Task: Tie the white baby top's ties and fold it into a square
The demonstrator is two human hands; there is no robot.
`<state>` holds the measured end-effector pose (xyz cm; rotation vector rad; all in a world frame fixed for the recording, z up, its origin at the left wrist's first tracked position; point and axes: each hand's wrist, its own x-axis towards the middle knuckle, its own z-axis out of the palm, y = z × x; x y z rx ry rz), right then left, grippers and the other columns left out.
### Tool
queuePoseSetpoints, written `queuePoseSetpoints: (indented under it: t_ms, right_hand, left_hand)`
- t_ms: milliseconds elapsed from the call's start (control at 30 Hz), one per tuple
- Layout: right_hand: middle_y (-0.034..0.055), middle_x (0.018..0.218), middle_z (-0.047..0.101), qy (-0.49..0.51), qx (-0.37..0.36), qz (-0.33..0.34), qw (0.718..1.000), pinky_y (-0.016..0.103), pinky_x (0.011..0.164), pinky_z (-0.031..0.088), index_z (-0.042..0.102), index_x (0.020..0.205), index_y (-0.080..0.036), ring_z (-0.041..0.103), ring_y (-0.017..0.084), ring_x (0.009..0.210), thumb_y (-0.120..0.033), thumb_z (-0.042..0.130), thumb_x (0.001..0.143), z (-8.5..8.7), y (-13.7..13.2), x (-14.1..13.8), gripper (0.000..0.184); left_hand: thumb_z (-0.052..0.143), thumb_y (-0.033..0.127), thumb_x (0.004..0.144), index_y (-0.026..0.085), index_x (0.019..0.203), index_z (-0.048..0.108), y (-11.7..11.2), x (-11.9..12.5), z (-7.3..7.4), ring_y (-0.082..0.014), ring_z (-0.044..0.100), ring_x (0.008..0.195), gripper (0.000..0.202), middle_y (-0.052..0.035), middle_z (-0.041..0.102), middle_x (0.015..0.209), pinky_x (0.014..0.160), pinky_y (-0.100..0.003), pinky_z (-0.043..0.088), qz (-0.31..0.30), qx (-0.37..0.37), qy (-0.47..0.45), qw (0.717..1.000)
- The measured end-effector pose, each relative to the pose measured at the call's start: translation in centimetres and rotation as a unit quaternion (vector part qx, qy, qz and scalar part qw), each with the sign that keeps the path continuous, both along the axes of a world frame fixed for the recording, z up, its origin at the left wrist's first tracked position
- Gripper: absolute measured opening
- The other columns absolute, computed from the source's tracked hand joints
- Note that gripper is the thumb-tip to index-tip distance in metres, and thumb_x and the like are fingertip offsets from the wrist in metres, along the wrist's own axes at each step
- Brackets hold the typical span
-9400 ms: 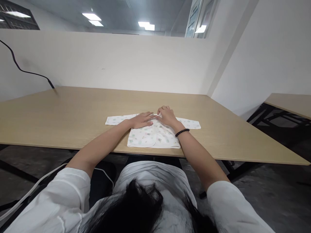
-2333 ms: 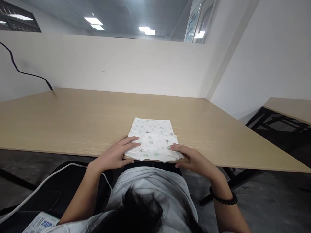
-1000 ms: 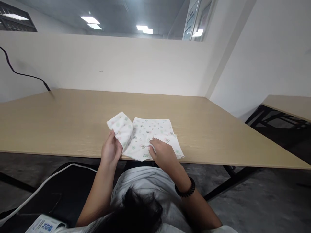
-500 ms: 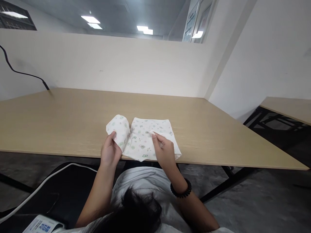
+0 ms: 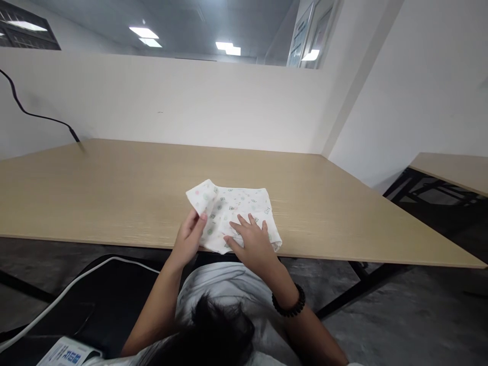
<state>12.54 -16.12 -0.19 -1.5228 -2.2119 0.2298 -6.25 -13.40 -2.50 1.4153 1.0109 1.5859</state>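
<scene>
Head view: at left, on the wooden desk [image 5: 114, 193], the left hand [image 5: 186, 240] has its fingers closed on a lifted corner of a folded white printed baby garment [image 5: 232, 216], which lies near the desk's front edge. Further right, the right hand [image 5: 253, 245] rests on the cloth, fingers spread and released, a black beaded bracelet [image 5: 288, 301] on its wrist.

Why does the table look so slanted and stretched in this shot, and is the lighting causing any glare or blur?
In the head view, the wide lens pulls the edges of the light wooden table into steep slants. In the same view, the rectangular ceiling lights glow brightly, while the white printed cloth under the right hand stays sharp, with soft shadows.
</scene>
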Motion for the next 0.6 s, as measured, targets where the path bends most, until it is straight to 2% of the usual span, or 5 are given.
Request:
queuePoseSetpoints:
  t_ms: [67,133,267,400,600]
  right_hand:
    - [0.0113,0.154,0.047,-0.007,0.01,-0.014,1.0,0.066,0.113,0.025,0.061,0.136,-0.02,0.032,0.037,0.147,-0.038,0.041,0.103,0.3,0.1,0.8,0.042]
    - [0.0115,0.156,0.043,-0.024,0.025,-0.059,0.998,0.063,0.114,0.025,0.059,0.138,-0.018,0.029,0.035,0.148,-0.029,0.033,0.104,0.5,0.3,1.8,0.045]
    - [0.0177,0.159,0.036,-0.096,-0.003,-0.158,0.983,0.063,0.115,0.022,0.048,0.147,-0.008,0.025,0.037,0.149,-0.028,0.03,0.103,-0.1,0.7,3.8,0.052]
    - [0.0214,0.161,0.03,-0.135,-0.053,-0.188,0.971,0.06,0.117,0.021,0.033,0.155,-0.002,0.026,0.035,0.149,-0.038,0.027,0.104,-1.0,0.6,5.0,0.062]
    - [0.0182,0.165,0.019,-0.146,-0.04,-0.193,0.97,0.063,0.117,0.017,0.026,0.158,-0.005,0.016,0.037,0.152,-0.046,0.021,0.104,-0.7,0.5,5.8,0.068]
  left_hand:
    - [0.059,0.054,0.093,0.017,0.136,0.059,-0.7,0.0,0.6,-0.0318,0.056,0.13,0.056,-0.0134,0.063,0.137,0.106,-0.041,0.049,-0.046,0.07,0.155,0.984]
    - [0.056,0.048,0.096,0.021,0.144,0.053,-1.2,0.3,1.3,-0.0298,0.045,0.14,0.055,-0.0109,0.054,0.148,0.116,-0.044,0.038,-0.086,0.134,0.305,0.939]
    - [0.054,0.048,0.097,0.023,0.137,0.06,-1.6,1.2,1.8,-0.027,0.051,0.137,0.047,-0.0079,0.061,0.141,0.115,-0.045,0.041,-0.103,0.182,0.491,0.846]
    - [0.054,0.046,0.097,0.019,0.13,0.064,-1.7,1.7,1.3,-0.0263,0.057,0.131,0.044,-0.0085,0.065,0.135,0.112,-0.044,0.045,-0.062,0.219,0.528,0.818]
    - [0.051,0.042,0.099,0.018,0.133,0.062,-2.3,0.4,1.4,-0.0263,0.052,0.135,0.044,-0.0093,0.064,0.137,0.117,-0.047,0.038,-0.014,0.233,0.524,0.819]
